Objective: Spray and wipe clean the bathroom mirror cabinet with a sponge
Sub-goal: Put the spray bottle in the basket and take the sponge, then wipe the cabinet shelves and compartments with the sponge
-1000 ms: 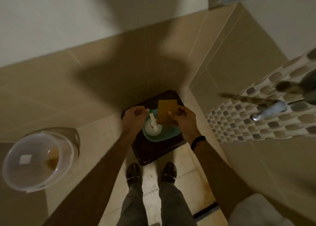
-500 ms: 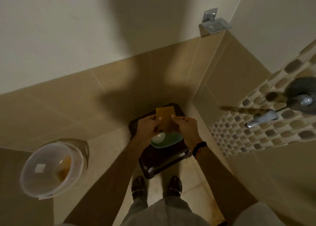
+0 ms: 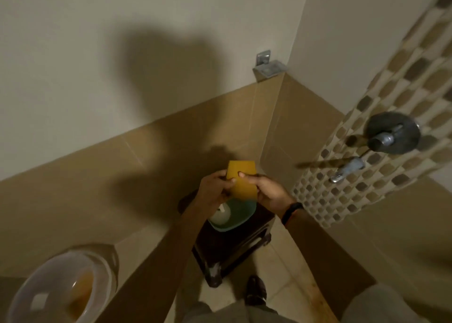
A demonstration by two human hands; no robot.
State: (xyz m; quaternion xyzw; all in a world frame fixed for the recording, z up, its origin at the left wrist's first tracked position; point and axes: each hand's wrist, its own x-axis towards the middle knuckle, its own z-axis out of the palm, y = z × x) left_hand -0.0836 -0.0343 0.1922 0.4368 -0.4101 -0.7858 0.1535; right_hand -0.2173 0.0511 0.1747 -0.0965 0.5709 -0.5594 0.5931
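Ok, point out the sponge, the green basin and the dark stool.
sponge (image 3: 242, 176), head view, on its bare yellow face between the thumbs.
green basin (image 3: 242, 212), head view, on its inner wall below the sponge.
dark stool (image 3: 234, 247), head view, on its top surface.

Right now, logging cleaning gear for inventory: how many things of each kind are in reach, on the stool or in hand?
Sponge, held by both hands: 1
Green basin: 1
White bottle: 1
Dark stool: 1
Total: 4
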